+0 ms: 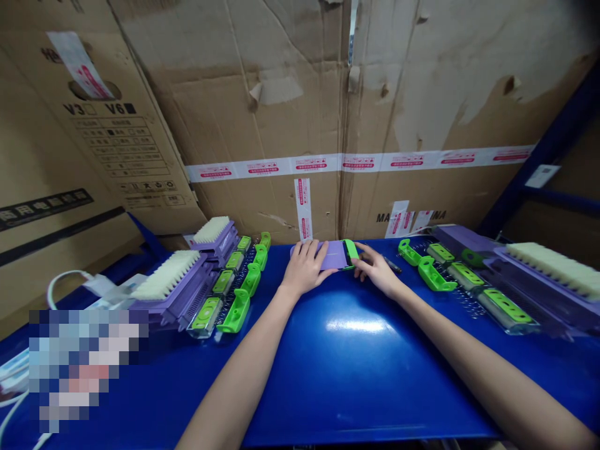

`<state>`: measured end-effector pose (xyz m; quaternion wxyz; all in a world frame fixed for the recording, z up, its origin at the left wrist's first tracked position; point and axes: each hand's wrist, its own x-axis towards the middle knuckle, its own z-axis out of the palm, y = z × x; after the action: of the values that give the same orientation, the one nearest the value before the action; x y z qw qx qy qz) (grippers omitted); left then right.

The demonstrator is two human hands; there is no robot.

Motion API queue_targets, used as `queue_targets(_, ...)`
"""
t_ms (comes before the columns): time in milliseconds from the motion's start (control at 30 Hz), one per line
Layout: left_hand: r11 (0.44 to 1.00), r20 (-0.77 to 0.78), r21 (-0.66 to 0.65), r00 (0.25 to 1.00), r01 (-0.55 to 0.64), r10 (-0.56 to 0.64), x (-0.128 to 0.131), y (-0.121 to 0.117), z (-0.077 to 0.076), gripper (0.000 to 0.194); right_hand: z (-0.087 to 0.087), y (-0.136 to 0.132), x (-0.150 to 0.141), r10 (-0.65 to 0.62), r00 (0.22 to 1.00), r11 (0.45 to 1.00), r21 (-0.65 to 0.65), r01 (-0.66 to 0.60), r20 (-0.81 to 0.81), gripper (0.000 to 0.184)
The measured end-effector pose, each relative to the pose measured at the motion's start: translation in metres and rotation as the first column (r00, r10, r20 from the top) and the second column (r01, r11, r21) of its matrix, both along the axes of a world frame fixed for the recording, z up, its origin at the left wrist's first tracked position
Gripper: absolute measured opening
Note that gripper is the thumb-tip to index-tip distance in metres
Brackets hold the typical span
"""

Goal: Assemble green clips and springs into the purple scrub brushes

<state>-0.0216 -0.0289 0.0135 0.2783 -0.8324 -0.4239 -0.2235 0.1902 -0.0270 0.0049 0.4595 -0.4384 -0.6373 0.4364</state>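
A flat purple plastic part [334, 255] with a green clip [350, 252] at its right end lies at the far middle of the blue table [347, 369]. My left hand [304, 267] rests on its left half, fingers laid flat over it. My right hand [375, 269] touches the green clip end, fingers bent and pinching it against the table.
Left: purple brush units with cream bristles [166, 275] and a row of green-latched pieces [234, 281]. Right: similar purple brush [553, 269] and green parts [434, 272]. Cardboard boxes [328, 125] wall off the back. White cables [60, 281] lie at far left.
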Motion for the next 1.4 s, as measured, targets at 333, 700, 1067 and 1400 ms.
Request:
queue_targets(333,1.0,0.042,-0.002,0.999,0.019,-0.019,0.003,-0.002,0.001,0.081,-0.001,-0.007,-0.007,0.06,0.99,0.993,-0.091,-0.072,-0.125,0.077)
queue_targets(700,1.0,0.026,-0.002,1.0,0.006,-0.006,0.001,0.0,-0.004,0.078,-0.007,-0.005,-0.01,0.136,0.988,0.988,-0.066,-0.14,-0.069,0.079)
queue_targets(1067,0.996,-0.013,0.022,0.996,0.091,-0.091,0.001,0.001,-0.005,0.076,-0.015,-0.002,-0.011,0.13,0.991,0.991,-0.015,-0.131,-0.038,0.078)
queue_targets(1400,0.981,0.085,0.075,0.979,0.18,-0.186,-0.005,0.005,-0.011,0.06,-0.018,-0.007,-0.015,0.029,0.999,0.994,0.107,-0.033,0.039,0.079)
